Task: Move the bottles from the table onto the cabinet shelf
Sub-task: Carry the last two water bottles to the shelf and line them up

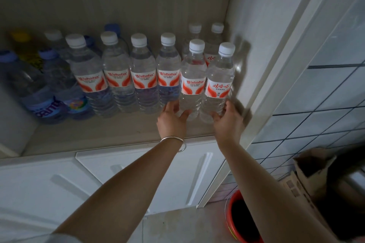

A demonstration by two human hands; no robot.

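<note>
Reaching both hands to the front pair of bottles on the shelf [110,134]. My left hand [172,119] has fingers spread loose against the base of the left bottle [192,79], touching it, not clenched. My right hand [229,122] sits the same way at the base of the right bottle [218,83], fingers open around its lower part, no firm grasp. Both bottles stand upright, side by side, touching. Just left of my left hand runs a row [126,77] of four more white-capped bottles, upright. Behind my grip two more caps show. Far left, blue bottles [49,92]. Bracelet [174,141] on my left wrist. Below my right arm, a red bucket [243,221] and a cardboard box [308,171].
</note>
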